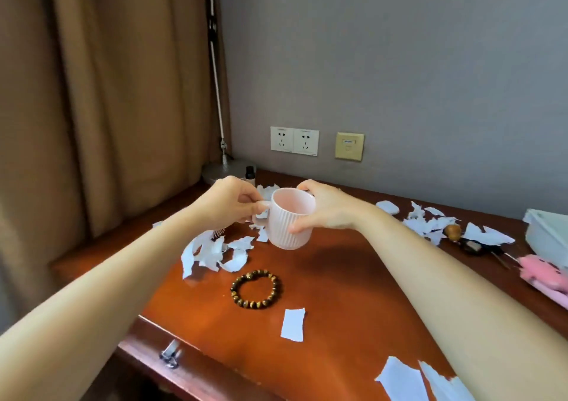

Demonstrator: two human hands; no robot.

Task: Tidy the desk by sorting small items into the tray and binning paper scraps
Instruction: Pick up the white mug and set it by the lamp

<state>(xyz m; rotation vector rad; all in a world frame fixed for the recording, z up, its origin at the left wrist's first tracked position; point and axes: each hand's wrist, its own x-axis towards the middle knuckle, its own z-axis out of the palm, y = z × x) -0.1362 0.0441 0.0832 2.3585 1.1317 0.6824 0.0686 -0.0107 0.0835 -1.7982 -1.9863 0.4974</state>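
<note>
"Fingers of my left hand (233, 204) pinch the handle of the pink mug (289, 231). My right hand (329, 210) wraps the right side of its ribbed body, thumb low on the wall. Between them the mug seems to hang clear of the desk (338, 308), tipped a little."

"So what worries you?"

"The left grip. It's a pinch on a loop, nothing more. If my right hand lets go first, I judge the mug swings on that handle and comes down hard on the wood. Or it lands on the bead bracelet (255, 290), which lies just nearer me than the mug."

"Anything inside to spill?"

"It looks empty, from what I can see of the inside."

"And putting it down?"

"Torn paper scraps (215, 251) lie just left of the mug and partly behind it. Set on one, the base could rock or skid. My forearms reach low past the mug, too. A careless sweep could push scraps off the desk's edge, and I see no bin."

"Where does it all go?"

"What I take for the tray (547, 231) sits far right of the mug, past more scraps. Only a white corner shows, so I can't tell whether a mug fits there."
</note>
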